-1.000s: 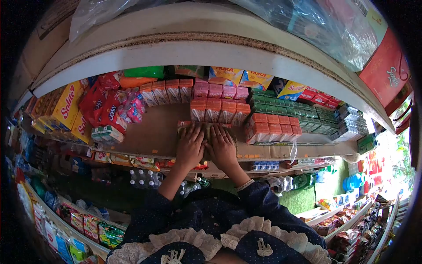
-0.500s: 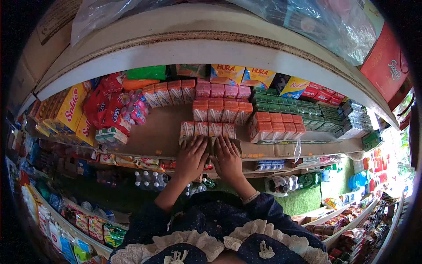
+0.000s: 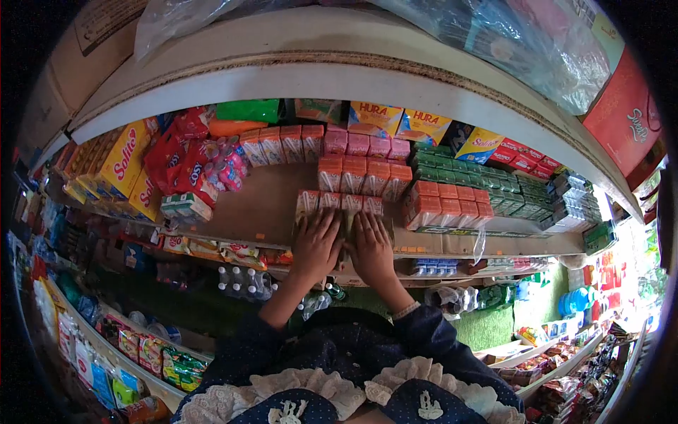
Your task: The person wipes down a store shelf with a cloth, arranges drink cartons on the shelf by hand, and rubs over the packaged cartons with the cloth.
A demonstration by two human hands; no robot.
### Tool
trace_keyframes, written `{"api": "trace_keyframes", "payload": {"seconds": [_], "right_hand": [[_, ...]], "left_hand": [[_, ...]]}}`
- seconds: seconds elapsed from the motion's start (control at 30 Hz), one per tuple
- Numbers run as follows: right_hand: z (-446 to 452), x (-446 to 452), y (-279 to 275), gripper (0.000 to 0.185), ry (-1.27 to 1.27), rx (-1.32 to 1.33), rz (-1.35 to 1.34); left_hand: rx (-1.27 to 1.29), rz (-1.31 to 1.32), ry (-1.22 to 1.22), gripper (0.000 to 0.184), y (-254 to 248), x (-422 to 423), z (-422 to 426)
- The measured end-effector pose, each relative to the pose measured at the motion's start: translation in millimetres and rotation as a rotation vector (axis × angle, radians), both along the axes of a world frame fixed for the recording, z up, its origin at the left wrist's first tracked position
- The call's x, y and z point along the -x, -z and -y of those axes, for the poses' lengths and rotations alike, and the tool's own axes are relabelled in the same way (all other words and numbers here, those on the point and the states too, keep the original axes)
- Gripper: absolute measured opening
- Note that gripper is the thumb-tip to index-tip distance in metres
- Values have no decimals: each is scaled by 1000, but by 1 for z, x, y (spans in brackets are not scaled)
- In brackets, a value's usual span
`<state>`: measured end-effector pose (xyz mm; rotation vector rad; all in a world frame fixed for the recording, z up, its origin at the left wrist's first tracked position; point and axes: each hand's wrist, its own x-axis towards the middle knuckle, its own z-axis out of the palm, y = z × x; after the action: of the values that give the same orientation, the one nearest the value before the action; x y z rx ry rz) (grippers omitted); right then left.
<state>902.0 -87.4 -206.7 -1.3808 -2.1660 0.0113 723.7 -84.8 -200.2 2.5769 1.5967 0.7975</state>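
My left hand (image 3: 316, 244) and my right hand (image 3: 371, 247) lie side by side on the near side of a row of small orange-and-white cartons (image 3: 330, 202) on the shelf. Their fingers are stretched out and point away from me, over a dark, mostly covered surface between and under them. Behind this row stand more orange cartons (image 3: 354, 175), with pink cartons (image 3: 367, 145) farther back. To the right of my hands is a wrapped block of orange cartons (image 3: 450, 206).
The upper shelf edge (image 3: 353, 74) arches over the goods. Yellow boxes (image 3: 125, 159) and red bags (image 3: 192, 172) stand at the left, green cartons (image 3: 466, 173) at the right. Bottles (image 3: 244, 281) show below the shelf (image 3: 251, 205).
The front row of orange-and-white cartons, mostly covered by my hands earlier, now shows beyond my fingertips. My hands stay flat beside each other, and the view has shifted slightly.
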Motion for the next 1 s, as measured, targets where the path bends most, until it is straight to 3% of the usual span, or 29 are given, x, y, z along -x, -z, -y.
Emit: {"api": "trace_keyframes", "payload": {"seconds": [0.37,1.0], "right_hand": [[25,5,2,75,53,15,9],[-15,8,3,61,61,-53,23]], "left_hand": [[145,-8,85,54,-10,15,11],[-26,-3,142,43,7,15,-36]]}}
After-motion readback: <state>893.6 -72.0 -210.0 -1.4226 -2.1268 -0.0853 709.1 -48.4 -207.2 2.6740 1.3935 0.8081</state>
